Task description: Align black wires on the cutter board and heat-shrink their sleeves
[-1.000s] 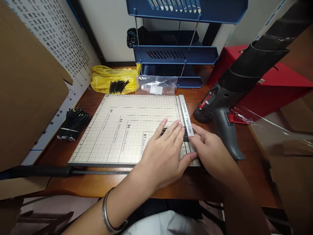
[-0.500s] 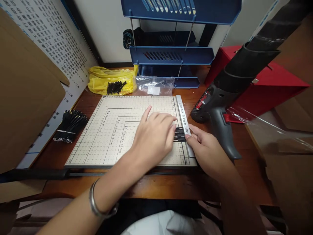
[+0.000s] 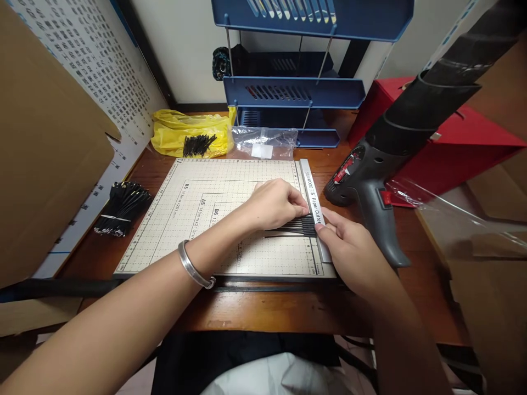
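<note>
Thin black wires lie side by side across the paper cutter, their thicker black ends lined up against its metal bar. My left hand is closed over the upper side of this row, thumb and index finger pinched at the ends beside the bar. It hides part of the row. On the other side, my right hand grips the bar's outer edge, with the thumb on the bar and the fingers bent behind it.
At the left lies a banded bundle of black wires. Short black pieces rest on a yellow bag, next to a clear plastic bag. A heat gun stands at the right before a red box. Blue shelves rise behind.
My left hand has come down from a raised, spread pose to a pinch at the wire ends by the bar. More of the wires' length shows. My right hand stays at the bar.
</note>
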### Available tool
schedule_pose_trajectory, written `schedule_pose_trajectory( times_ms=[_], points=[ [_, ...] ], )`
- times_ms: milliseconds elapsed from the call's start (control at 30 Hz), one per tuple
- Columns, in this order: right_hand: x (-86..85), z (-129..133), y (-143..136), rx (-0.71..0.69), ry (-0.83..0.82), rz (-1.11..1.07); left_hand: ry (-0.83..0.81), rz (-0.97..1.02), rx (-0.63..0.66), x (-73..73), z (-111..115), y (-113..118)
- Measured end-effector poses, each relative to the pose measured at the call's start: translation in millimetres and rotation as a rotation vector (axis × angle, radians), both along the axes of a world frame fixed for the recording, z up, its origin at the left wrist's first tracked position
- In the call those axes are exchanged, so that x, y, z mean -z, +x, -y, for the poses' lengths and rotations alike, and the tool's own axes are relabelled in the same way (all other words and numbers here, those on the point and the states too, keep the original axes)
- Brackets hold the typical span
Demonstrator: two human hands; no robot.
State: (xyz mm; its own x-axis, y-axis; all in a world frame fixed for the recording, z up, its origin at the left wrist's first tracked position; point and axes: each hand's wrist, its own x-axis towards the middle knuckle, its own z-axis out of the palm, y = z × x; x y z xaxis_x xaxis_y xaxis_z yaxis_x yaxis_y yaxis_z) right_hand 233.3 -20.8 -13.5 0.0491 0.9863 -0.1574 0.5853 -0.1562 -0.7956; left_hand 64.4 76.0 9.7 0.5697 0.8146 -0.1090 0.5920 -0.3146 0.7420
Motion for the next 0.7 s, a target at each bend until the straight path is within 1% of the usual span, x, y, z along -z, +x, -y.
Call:
schedule_pose_trajectory(
  times_ms=[233, 333, 400, 467, 567, 633, 700],
  points=[
    [-2.7, 0, -1, 0.008, -0.032, 0.019, 0.072, -0.042, 0.034, 0.4, -2, 3],
    [-3.1, -1, -1, 0.015, -0.056, 0.009, 0.126, -0.05, 0.017, -0.3, 6, 2],
    [-3.5, -1, -1, 0.014, -0.05, -0.013, 0.237, -0.089, -0.031, -1.0, 19, 0],
    [-4.0, -1, -1, 0.017, -0.031, -0.027, 0.391, -0.162, -0.055, -0.4, 39, -3],
    [-4.5, -2, -3, 0.031, -0.014, -0.012, 0.608, -0.272, 0.002, 6.0, 70, -6],
    [-4.5, -1, -4, 0.036, -0.019, -0.003, 0.688, -0.335, 0.026, 13.0, 84, -5],
    [-4.2, -2, -5, 0.044, -0.019, 0.002, 0.725, -0.385, 0.051, 19.7, 91, -2]
  ],
)
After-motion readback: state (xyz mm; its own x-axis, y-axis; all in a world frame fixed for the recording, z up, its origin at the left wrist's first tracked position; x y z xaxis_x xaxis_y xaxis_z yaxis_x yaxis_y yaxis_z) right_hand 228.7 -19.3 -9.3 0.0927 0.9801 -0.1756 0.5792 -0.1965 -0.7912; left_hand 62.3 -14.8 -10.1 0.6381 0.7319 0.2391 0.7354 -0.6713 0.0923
